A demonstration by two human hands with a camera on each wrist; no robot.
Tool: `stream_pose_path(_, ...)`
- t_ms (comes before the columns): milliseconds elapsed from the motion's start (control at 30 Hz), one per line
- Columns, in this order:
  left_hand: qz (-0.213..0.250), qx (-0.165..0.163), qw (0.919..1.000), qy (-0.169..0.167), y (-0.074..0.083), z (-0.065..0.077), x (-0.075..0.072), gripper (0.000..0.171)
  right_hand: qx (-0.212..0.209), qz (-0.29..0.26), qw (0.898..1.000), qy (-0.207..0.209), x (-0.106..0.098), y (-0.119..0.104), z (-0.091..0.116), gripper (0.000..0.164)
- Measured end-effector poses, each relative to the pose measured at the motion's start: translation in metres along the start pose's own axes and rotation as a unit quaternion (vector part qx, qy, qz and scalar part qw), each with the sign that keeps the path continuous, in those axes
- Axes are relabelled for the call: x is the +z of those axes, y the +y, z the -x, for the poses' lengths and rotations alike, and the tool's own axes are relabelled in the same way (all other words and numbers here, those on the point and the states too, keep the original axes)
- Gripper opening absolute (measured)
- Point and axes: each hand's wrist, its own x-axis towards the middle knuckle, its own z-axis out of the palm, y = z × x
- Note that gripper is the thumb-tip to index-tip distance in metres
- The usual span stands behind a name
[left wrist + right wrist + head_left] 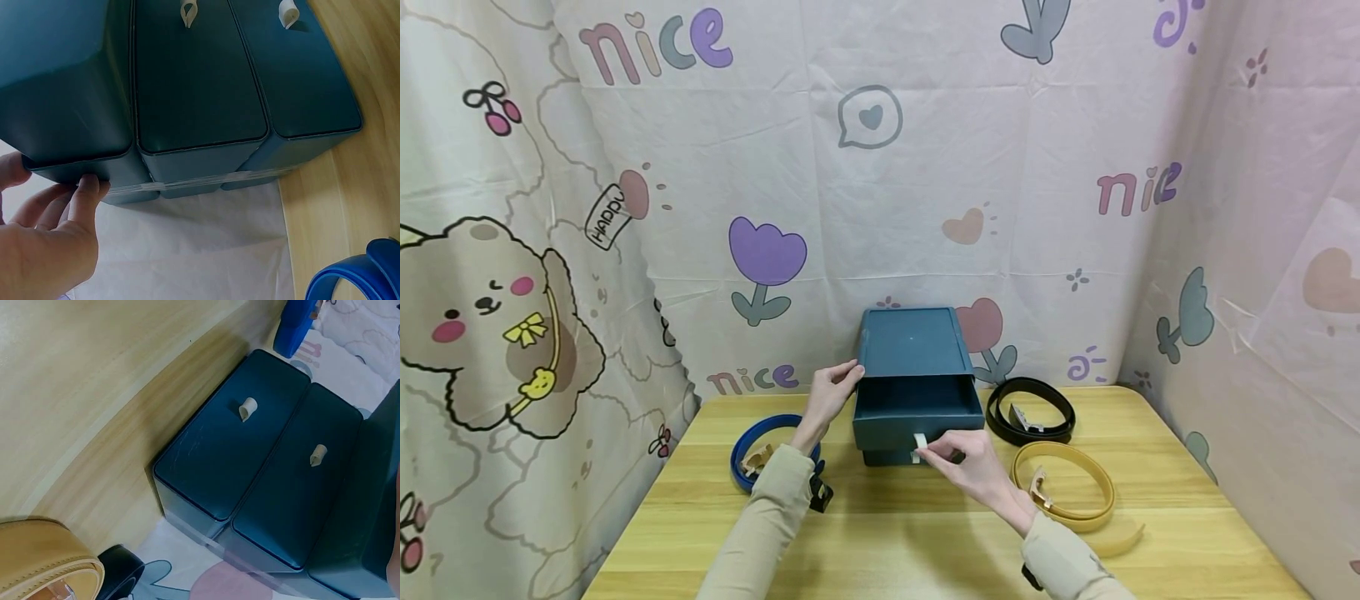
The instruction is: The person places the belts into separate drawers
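Note:
A dark teal drawer box (913, 342) of stacked drawers stands at the back of the table, its top drawer (891, 432) pulled partway out. My left hand (830, 396) grips the upper left edge of the box, thumb on top and fingers along its side. With thumb and fingertips, my right hand (970, 467) pinches the white pull tab (921, 441) on the top drawer's front. Two lower drawers, closed, show white tabs (288, 14) in the left wrist view. Only a sliver of my right hand enters the right wrist view; its grip is hidden there.
Left of the box lies a coiled blue belt (739, 446) with a gold buckle, beside my left forearm. To the right are a coiled black belt (1066, 431) and a yellow belt (1105, 492) near my right wrist. A printed curtain (865, 208) hangs behind the wooden table (880, 550).

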Motion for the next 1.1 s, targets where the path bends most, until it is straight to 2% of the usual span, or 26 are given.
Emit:
stream_pose_path(67, 0.000, 0.002, 1.0000, -0.002, -0.001, 0.000, 0.000, 0.046, -0.004, 0.009, 1.000, -0.004, -0.001, -0.002, 0.000, 0.017)
stream_pose_path(133, -0.004, 0.002, 1.0000, -0.006, 0.008, 0.005, -0.001, 0.046, -0.009, 0.016, 1.000, -0.009, -0.001, -0.003, 0.000, 0.024)
stream_pose_path(300, -0.010, 0.000, 0.9999, -0.011, 0.012, 0.006, -0.001, 0.047, -0.015, 0.025, 0.999, -0.019, -0.003, -0.004, 0.002, 0.019)
stream_pose_path(367, -0.008, 0.001, 0.9999, -0.007, 0.002, 0.001, -0.001, 0.048, -0.017, 0.026, 0.999, -0.021, -0.004, -0.005, 0.002, 0.016)
stream_pose_path(433, -0.007, 0.004, 1.0000, -0.005, -0.002, 0.000, -0.001, 0.048, -0.018, 0.025, 0.999, -0.021, -0.004, -0.005, 0.003, 0.018)
stream_pose_path(600, -0.007, 0.004, 1.0000, -0.001, -0.004, -0.001, -0.001, 0.047, -0.019, 0.019, 0.999, -0.020, -0.004, -0.007, 0.004, 0.020)
stream_pose_path(733, -0.005, 0.003, 1.0000, 0.003, -0.004, -0.001, 0.000, 0.047, -0.023, 0.016, 1.000, -0.015, -0.004, -0.009, 0.005, 0.013)
stream_pose_path(900, -0.006, 0.005, 1.0000, 0.001, -0.004, -0.001, 0.000, 0.047, -0.029, 0.010, 0.999, -0.006, -0.003, -0.012, 0.005, 0.023)
stream_pose_path(1100, -0.002, 0.007, 1.0000, -0.004, -0.004, -0.001, -0.001, 0.048, -0.031, 0.006, 0.999, -0.001, -0.003, -0.015, 0.005, 0.026)
